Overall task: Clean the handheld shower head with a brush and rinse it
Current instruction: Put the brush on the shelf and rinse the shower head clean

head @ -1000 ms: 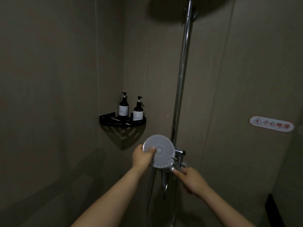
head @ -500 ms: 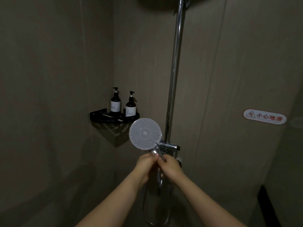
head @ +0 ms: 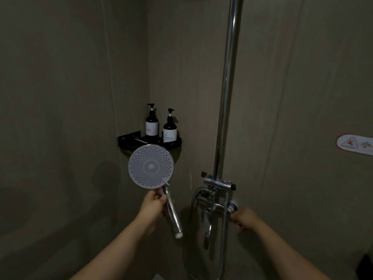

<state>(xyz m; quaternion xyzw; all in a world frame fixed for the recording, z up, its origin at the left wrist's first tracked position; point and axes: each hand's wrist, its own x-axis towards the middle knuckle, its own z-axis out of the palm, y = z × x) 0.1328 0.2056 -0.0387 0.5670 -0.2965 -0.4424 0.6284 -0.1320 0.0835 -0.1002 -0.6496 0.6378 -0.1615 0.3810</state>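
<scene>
two pump bottles stand on the corner shelf.

Both forearms are bare to the frame's edge, with no sleeves, and each grip is ungloved.

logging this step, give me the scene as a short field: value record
left hand: left hand grips the handheld shower head by the top of its handle
shower head: off its holder, spray face toward the camera
right hand: right hand at the faucet valve, grip unclear
shelf: black corner shelf holds two pump bottles
brush: none visible
</scene>
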